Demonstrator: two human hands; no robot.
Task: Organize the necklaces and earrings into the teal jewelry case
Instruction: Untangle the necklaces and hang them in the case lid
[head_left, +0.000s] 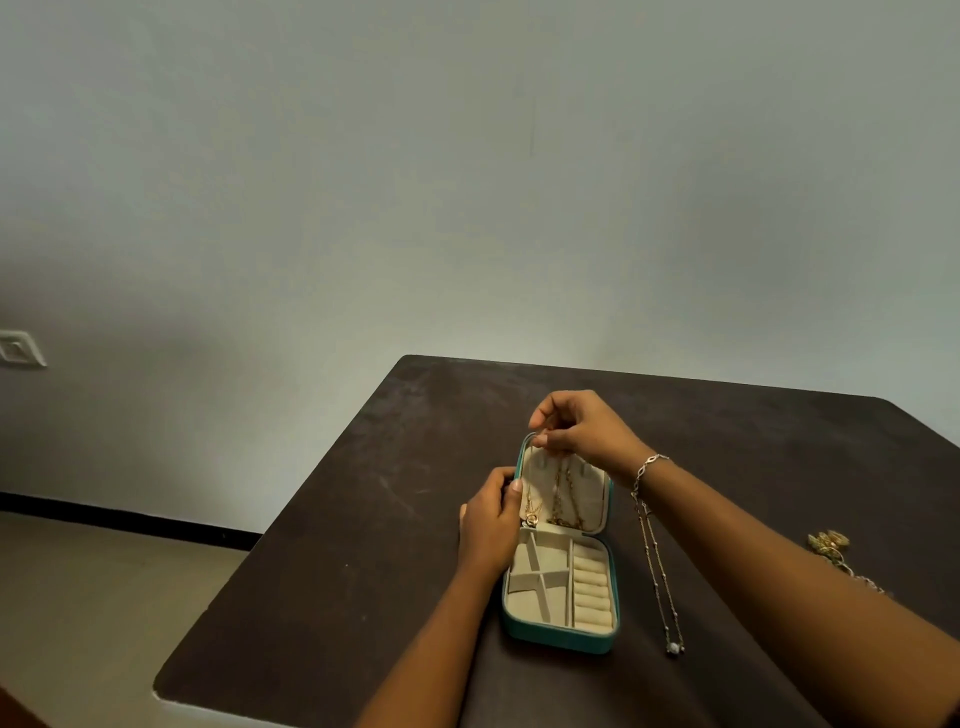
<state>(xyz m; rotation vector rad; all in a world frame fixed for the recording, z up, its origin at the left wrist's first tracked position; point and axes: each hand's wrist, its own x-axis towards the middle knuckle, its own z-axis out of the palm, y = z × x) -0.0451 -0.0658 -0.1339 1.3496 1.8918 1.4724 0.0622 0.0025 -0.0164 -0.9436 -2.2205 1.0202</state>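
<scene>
The left grip (488, 525) clasps the upright lid (592, 499), steadying the teal jewelry case (558, 642) on the table (363, 519) while the right grip (576, 431) pinches a gold chain (563, 493) at the lid's top (probably hooking it). Another necklace (655, 561) lies just beside the case, with the earrings (828, 543) well apart.

You face a plain, pale grey-green wall (467, 156), dimmer toward its upper corners. Below it stands a dark brown table (337, 545) with rounded corners and a scuffed top (pale streaks cross it). To your left, a white switch plate (18, 349) sits low on the wall, and a black baseboard (130, 514) meets the beige floor (78, 597).
</scene>
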